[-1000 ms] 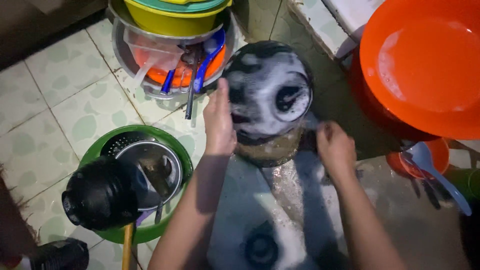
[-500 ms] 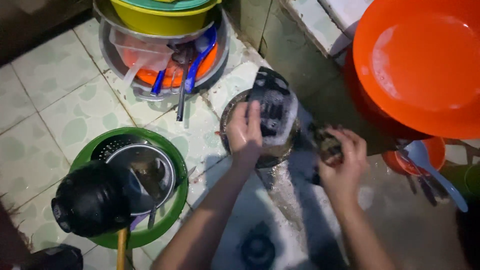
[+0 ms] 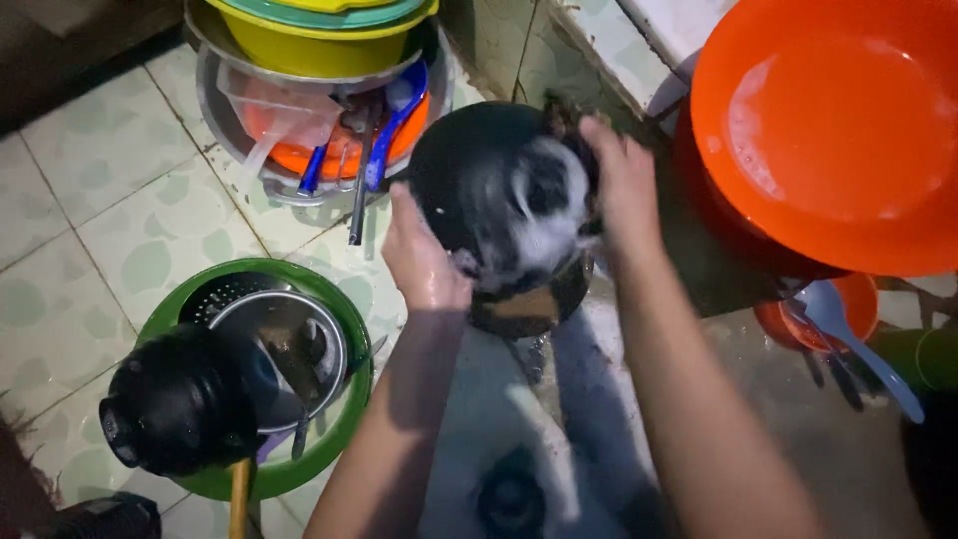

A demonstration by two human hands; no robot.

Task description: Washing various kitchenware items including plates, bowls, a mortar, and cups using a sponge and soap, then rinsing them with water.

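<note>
The left hand (image 3: 424, 265) grips the rim of a black pot (image 3: 499, 200), tilted above a metal bowl (image 3: 529, 304) on the floor. The right hand (image 3: 619, 185), fingers closed on a scrubber, presses its sudsy base. Scrubbing is underway; foam remains, rinsing not yet done.
</note>
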